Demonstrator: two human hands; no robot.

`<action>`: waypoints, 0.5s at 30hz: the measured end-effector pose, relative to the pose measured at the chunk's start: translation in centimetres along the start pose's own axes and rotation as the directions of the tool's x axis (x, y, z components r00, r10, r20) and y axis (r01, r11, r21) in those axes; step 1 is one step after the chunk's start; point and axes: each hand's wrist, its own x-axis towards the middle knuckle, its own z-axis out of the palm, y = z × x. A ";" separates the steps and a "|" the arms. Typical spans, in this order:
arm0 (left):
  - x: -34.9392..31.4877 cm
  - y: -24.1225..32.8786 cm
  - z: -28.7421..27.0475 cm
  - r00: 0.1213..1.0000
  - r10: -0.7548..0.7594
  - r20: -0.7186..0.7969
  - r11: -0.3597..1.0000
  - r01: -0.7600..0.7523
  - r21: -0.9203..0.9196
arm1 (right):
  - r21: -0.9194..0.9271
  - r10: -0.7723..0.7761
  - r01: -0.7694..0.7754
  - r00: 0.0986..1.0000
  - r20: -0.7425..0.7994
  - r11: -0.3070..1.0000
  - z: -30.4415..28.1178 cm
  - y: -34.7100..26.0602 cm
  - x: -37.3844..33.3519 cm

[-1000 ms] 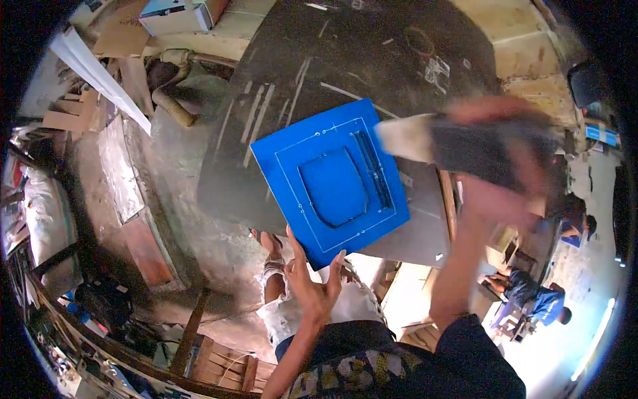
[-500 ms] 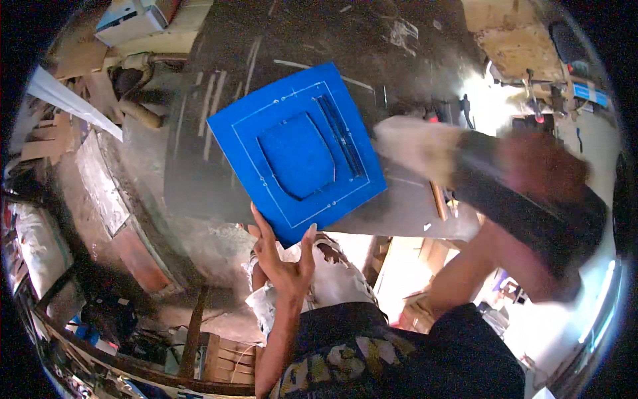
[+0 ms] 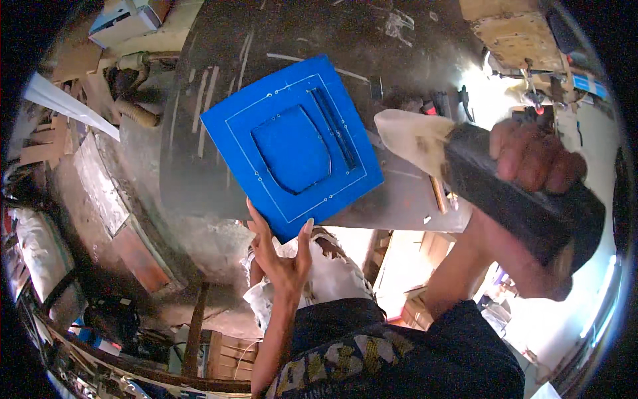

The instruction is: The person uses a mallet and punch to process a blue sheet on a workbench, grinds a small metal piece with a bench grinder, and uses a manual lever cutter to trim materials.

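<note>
A flat blue panel [image 3: 290, 156] lies tilted over the dark tabletop. It has a rounded rectangular outline cut or grooved in its middle, a dark narrow slot beside that, and a thin white line marked around both. My left hand [image 3: 282, 263] grips its near corner between thumb and fingers. Off to the right, my right hand [image 3: 539, 159] is wrapped around a thick black tool with a pale, tapering end [image 3: 415, 139]; its exact kind I cannot make out. The pale tip points left toward the panel, and a gap shows between them in this view.
The dark worktable [image 3: 219, 189] carries pale scratches and strips. On its right lie a small wooden stick [image 3: 438, 194] and a red-and-black object [image 3: 430, 108]. A ribbed hose [image 3: 138, 112] and a white-blue box [image 3: 129, 23] are at the left. Clutter surrounds the floor.
The tool in my right hand was blurred by motion and now looks sharp, its tip slightly farther up. The panel sits slightly higher and more left in view, still in my left hand.
</note>
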 end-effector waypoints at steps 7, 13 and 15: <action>0.4 0.2 -0.5 1.000 0.001 -0.006 1.000 -0.001 0.029 | 0.158 0.436 -0.408 0.803 -0.408 0.899 6.1 7.5 -2.3; 0.3 -0.6 -0.9 1.000 0.013 -0.022 0.998 -0.011 0.054 | 0.050 0.072 -0.071 0.997 -0.016 0.996 3.5 5.1 2.2; 0.3 -0.6 -0.2 1.000 0.010 -0.002 0.996 -0.010 0.088 | 0.240 0.017 -0.034 0.997 0.073 0.970 1.1 2.1 4.9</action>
